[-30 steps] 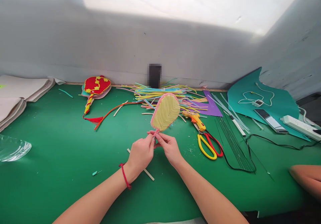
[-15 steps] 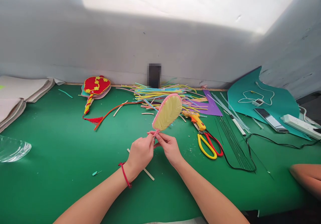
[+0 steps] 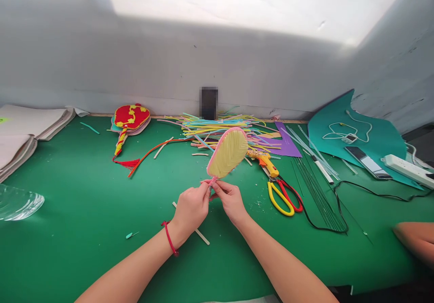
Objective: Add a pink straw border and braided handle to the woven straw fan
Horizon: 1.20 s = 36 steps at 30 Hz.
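A small yellow fan with a pink edge (image 3: 228,153) is held upright, tilted to the right, above the green table (image 3: 101,212). My left hand (image 3: 192,207), with a red bracelet at the wrist, pinches the pink base of the fan. Close against it, my right hand (image 3: 230,202) grips the same base with thumb and fingers. The fingertips hide most of the handle. Behind the fan lies a pile of coloured fuzzy stems (image 3: 217,125). A pale stem (image 3: 202,237) lies partly under my left hand.
Scissors (image 3: 280,203) and a yellow glue gun (image 3: 269,165) lie right of centre, beside thin wires (image 3: 313,190) and a black cable. A red fan (image 3: 132,115) rests at back left. A glass (image 3: 20,202) stands left. Another person's arm (image 3: 415,239) is at the right edge.
The fan has turned very slightly in my fingers, its face a little more toward the camera. Both hands keep their grip. The whole view has shifted a few pixels.
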Available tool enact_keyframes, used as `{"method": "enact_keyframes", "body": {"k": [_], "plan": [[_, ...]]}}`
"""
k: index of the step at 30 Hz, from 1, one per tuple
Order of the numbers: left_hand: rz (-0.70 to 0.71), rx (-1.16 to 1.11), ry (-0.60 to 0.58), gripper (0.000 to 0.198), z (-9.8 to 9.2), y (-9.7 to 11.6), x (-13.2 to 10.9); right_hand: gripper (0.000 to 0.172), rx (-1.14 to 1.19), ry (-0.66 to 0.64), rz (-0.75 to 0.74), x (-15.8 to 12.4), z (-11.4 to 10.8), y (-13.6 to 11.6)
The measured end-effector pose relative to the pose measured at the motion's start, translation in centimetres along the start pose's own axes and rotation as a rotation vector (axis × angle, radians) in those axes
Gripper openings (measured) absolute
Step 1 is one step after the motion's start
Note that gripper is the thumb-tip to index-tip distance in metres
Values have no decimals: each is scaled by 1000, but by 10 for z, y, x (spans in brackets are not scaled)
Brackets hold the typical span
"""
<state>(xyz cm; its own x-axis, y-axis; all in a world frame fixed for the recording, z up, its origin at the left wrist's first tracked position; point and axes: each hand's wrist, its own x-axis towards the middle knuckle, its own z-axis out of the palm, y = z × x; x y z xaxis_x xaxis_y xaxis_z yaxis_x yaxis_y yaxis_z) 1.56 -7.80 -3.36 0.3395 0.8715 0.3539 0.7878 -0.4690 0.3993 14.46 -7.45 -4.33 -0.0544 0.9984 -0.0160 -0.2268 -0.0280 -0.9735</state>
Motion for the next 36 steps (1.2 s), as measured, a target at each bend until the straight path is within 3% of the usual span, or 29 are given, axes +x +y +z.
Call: {"method": "enact_keyframes", "body": {"k": [5,9,16,21,36], "plan": [[24,-15,52,30,2,-1,-1,31,-2,-23,-8,0,0,-2],[-33,-109,17,29,0,1,-1,32,-3,-42,-2,-1,0,-5],[-230,-724,-203,30,-8,3,7,34,-36,-27,-23,0,-3,-7],[-304,-973,-274,33,-7,2,9,25,-44,-51,-81,-2,-2,-11],[-245,-896,-206,36,-6,4,6,25,-63,-52,-90,-7,1,-17]]}}
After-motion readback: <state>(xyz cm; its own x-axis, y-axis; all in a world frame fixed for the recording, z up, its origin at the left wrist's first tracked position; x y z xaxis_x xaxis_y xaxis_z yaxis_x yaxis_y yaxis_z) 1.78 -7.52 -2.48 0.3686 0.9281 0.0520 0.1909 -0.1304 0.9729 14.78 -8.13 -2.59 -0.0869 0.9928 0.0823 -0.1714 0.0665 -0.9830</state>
